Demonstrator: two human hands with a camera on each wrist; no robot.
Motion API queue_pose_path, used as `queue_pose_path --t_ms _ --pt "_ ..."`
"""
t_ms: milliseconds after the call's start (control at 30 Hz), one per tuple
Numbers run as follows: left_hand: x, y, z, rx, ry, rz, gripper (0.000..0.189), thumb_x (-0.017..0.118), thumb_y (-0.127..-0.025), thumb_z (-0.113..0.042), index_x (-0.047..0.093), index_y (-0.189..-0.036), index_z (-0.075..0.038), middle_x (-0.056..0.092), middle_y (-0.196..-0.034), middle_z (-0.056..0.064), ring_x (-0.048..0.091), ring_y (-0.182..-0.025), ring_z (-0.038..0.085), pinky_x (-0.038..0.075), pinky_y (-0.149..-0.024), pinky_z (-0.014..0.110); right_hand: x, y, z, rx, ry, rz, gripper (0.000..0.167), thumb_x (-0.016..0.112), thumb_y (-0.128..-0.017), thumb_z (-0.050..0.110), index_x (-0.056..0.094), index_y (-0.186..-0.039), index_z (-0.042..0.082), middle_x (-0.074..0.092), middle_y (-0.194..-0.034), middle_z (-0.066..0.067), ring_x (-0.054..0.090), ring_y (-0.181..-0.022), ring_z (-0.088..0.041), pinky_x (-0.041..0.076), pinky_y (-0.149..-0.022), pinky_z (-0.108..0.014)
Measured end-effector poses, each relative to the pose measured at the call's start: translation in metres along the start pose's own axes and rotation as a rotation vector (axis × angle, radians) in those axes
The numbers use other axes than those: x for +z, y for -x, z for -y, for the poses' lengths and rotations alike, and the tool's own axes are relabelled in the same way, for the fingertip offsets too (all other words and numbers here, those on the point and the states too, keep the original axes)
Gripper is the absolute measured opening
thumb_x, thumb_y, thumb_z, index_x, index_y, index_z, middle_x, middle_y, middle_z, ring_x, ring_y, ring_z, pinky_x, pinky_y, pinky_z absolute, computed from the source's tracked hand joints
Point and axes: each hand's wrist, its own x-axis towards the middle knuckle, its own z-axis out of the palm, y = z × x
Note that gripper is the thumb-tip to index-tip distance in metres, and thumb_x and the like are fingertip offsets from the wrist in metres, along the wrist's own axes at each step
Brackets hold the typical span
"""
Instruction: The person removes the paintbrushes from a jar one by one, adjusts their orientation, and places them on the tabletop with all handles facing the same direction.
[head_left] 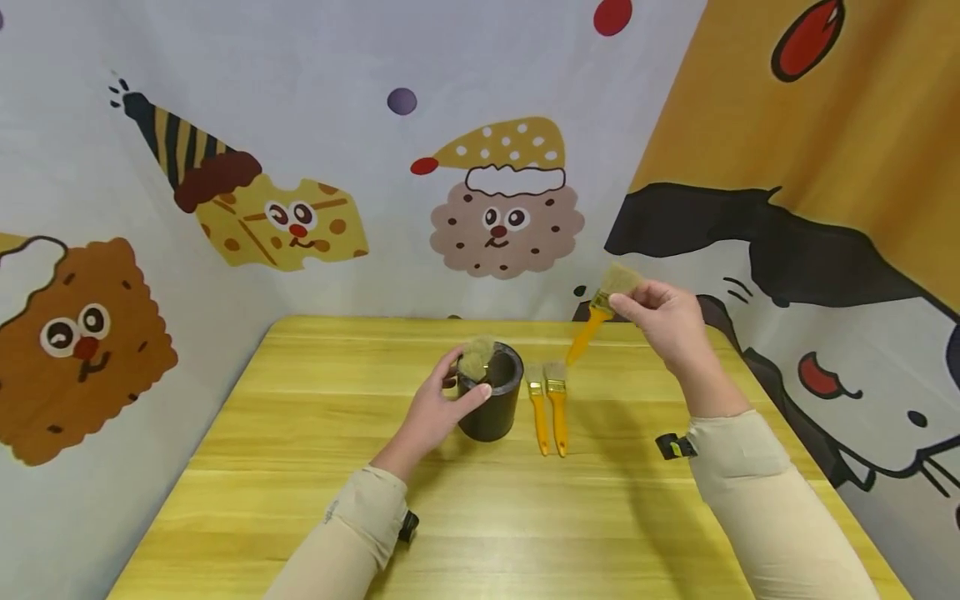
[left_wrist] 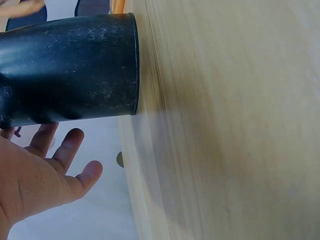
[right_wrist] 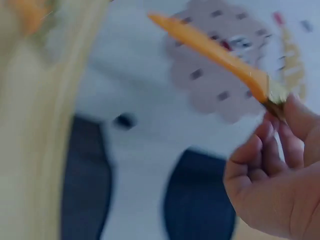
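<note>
A black cylindrical cup (head_left: 489,419) stands upright on the table, and my left hand (head_left: 438,406) holds it near the rim with thumb and fingers. In the left wrist view, the outer fingers spread loosely beside the cup (left_wrist: 70,70). Inside it is a paintbrush (head_left: 474,360) with its bristles up; its handle is hidden. Above the table's far right part, my right hand (head_left: 666,321) pinches another paintbrush (head_left: 587,332) near its metal band. That brush's yellow handle (right_wrist: 210,50) points down and left, bristles up. Two paintbrushes (head_left: 538,421) (head_left: 558,419) lie right of the cup.
The wooden table (head_left: 300,467) has its far edge close to a cloth backdrop (head_left: 322,50) printed with cartoon figures. The same kind of cloth hangs along both sides. Both lying brushes have their bristles toward the far edge.
</note>
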Motion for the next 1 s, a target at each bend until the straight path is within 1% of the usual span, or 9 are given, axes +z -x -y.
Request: queue_pose_path --t_ms 100,200,333,433,500,633,767,900,1000 --pt "-0.002 0.001 -0.002 -0.008 -0.002 -0.001 0.079 0.079 -0.091 -0.062 0.035 -0.157 -0.060 0.053 -0.156 0.008 0.052 -0.141 0.033 0.049 -0.110 0.063 -0.003 -0.007 -0.031 0.071 0.158 0.149 0.047 0.071 -0.101 0.053 0.071 -0.110 0.006 0.068 -0.098 -0.004 0.053 -0.094 -0.025 0.046 -0.077 -0.035" --pt "-0.003 0.001 -0.003 -0.010 -0.007 0.001 0.080 0.079 -0.091 -0.062 0.035 -0.158 -0.059 0.053 -0.156 0.008 0.051 -0.142 0.033 0.049 -0.111 0.063 0.003 -0.014 -0.061 0.140 0.188 0.295 0.045 0.072 -0.102 0.048 0.069 -0.116 0.005 0.068 -0.103 -0.005 0.057 -0.095 -0.024 0.050 -0.079 -0.034" --pt "-0.003 0.001 -0.004 -0.007 -0.008 -0.001 0.079 0.079 -0.092 -0.061 0.035 -0.158 -0.058 0.053 -0.156 0.009 0.052 -0.141 0.033 0.049 -0.111 0.063 0.019 -0.021 -0.093 0.227 0.141 0.435 0.040 0.074 -0.102 0.044 0.065 -0.111 0.006 0.060 -0.085 0.000 0.050 -0.074 -0.018 0.045 -0.073 -0.035" --pt "-0.002 0.000 -0.003 -0.002 -0.008 0.001 0.079 0.079 -0.092 -0.061 0.035 -0.158 -0.059 0.053 -0.156 0.009 0.052 -0.140 0.033 0.049 -0.111 0.063 0.032 -0.024 -0.111 0.244 0.157 0.504 0.035 0.072 -0.104 0.042 0.064 -0.104 0.008 0.048 -0.070 0.003 0.038 -0.062 -0.016 0.039 -0.069 -0.038" --pt "-0.001 0.001 -0.003 0.001 -0.010 0.004 0.079 0.079 -0.092 -0.060 0.035 -0.158 -0.058 0.053 -0.157 0.009 0.052 -0.141 0.034 0.049 -0.111 0.063 0.039 -0.026 -0.120 0.247 0.172 0.529 0.032 0.071 -0.105 0.038 0.066 -0.102 0.007 0.044 -0.065 0.004 0.034 -0.058 -0.014 0.038 -0.066 -0.037" --pt "0.002 0.001 -0.001 0.002 -0.013 0.007 0.079 0.079 -0.092 -0.059 0.035 -0.159 -0.058 0.054 -0.156 0.008 0.053 -0.140 0.034 0.049 -0.111 0.063 0.053 -0.029 -0.132 0.240 0.230 0.525 0.027 0.071 -0.106 0.031 0.069 -0.100 0.005 0.045 -0.063 0.005 0.039 -0.059 -0.014 0.041 -0.065 -0.033" --pt "0.003 0.001 0.000 0.005 -0.017 0.011 0.079 0.078 -0.093 -0.059 0.035 -0.159 -0.057 0.053 -0.156 0.009 0.053 -0.141 0.034 0.049 -0.111 0.064 0.060 -0.030 -0.140 0.235 0.257 0.503 0.024 0.073 -0.104 0.026 0.072 -0.103 0.002 0.058 -0.073 0.000 0.051 -0.070 -0.017 0.047 -0.070 -0.032" --pt "0.002 0.000 -0.001 0.009 -0.023 0.014 0.079 0.077 -0.093 -0.061 0.034 -0.159 -0.057 0.052 -0.158 0.009 0.052 -0.142 0.035 0.048 -0.112 0.064 0.065 -0.034 -0.146 0.248 0.281 0.489 0.034 0.075 -0.102 0.031 0.072 -0.118 0.001 0.071 -0.108 -0.010 0.062 -0.098 -0.023 0.053 -0.089 -0.037" --pt "-0.001 0.000 0.000 0.003 -0.023 0.010 0.079 0.077 -0.093 -0.062 0.034 -0.159 -0.057 0.052 -0.158 0.009 0.052 -0.143 0.035 0.048 -0.112 0.065 0.069 -0.038 -0.149 0.257 0.299 0.502 0.044 0.075 -0.103 0.036 0.069 -0.129 0.001 0.068 -0.132 -0.019 0.062 -0.120 -0.032 0.052 -0.107 -0.050"
